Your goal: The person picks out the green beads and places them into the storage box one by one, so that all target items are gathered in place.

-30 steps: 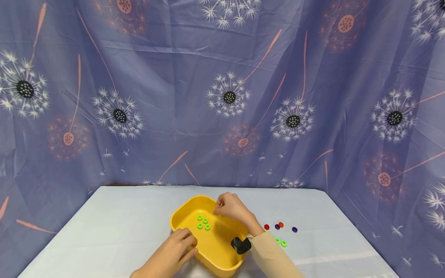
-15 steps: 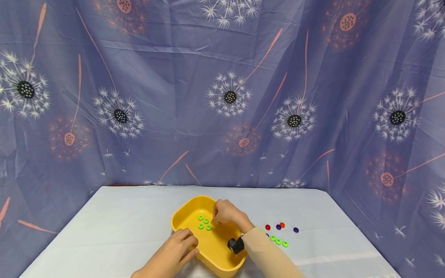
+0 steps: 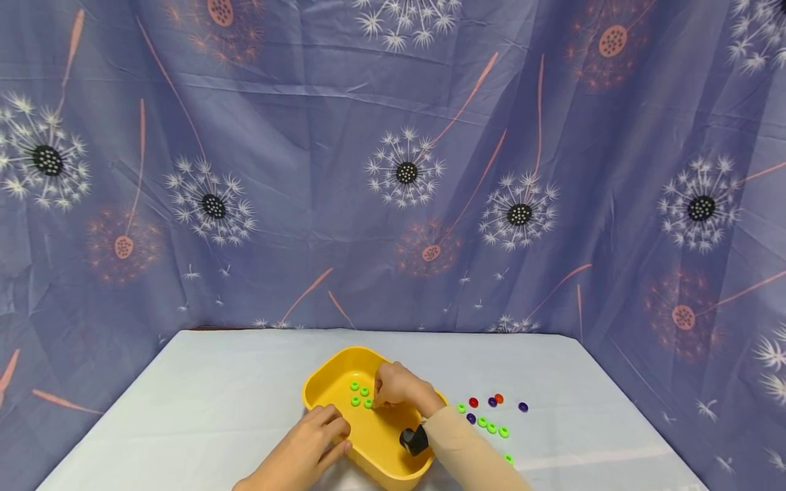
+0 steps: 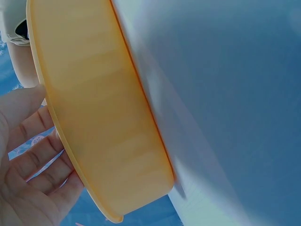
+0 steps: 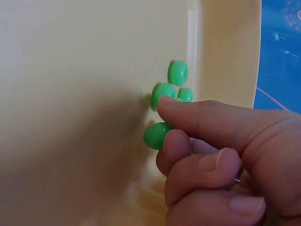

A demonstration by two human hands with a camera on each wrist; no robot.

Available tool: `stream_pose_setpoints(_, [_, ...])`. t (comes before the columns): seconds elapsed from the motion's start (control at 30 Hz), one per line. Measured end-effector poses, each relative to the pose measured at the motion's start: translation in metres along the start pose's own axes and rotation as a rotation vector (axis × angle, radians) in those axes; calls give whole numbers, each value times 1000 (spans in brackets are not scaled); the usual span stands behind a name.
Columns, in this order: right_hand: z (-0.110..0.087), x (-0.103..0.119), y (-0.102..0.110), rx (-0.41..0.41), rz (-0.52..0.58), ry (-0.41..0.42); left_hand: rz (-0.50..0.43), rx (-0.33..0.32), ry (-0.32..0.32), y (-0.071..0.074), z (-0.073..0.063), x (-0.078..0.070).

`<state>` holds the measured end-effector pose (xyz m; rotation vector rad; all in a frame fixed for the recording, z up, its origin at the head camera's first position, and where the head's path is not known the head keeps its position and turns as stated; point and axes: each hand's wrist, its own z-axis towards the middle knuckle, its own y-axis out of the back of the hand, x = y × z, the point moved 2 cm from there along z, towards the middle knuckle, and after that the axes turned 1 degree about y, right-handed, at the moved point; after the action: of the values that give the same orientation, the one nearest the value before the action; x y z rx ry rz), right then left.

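Note:
A yellow plastic tub (image 3: 381, 447) stands on the table. My left hand (image 3: 310, 440) holds its near left rim; in the left wrist view the thumb lies at the rim and the fingers pass behind it. My right hand (image 3: 396, 385) reaches down inside the tub. In the right wrist view its thumb and index finger pinch a green bead (image 5: 156, 136), low over the tub floor. Beside these fingertips several round green beads (image 5: 178, 73) with a hole in the middle lie grouped on the floor, one partly hidden by the thumb.
Right of the tub, loose beads lie on the white table (image 3: 184, 409): several green beads (image 3: 492, 428), a red bead (image 3: 473, 402), an orange bead (image 3: 499, 398) and dark purple beads (image 3: 523, 407). A patterned blue curtain (image 3: 307, 204) closes off the back and sides.
My right hand has moved down and nearer me inside the tub, close to the green beads there. The left hand has stayed at the rim.

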<state>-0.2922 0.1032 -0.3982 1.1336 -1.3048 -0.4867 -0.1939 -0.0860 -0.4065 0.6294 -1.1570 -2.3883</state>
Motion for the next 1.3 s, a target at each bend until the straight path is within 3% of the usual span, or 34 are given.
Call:
stream_pose_setpoints(0.97, [1, -1, -7, -3, 33, -23, 12, -10, -9, -3, 0, 0])
stream_pose_setpoints(1.3, [-7, 2, 9, -65, 85, 32, 5, -8, 5, -2, 0, 0])
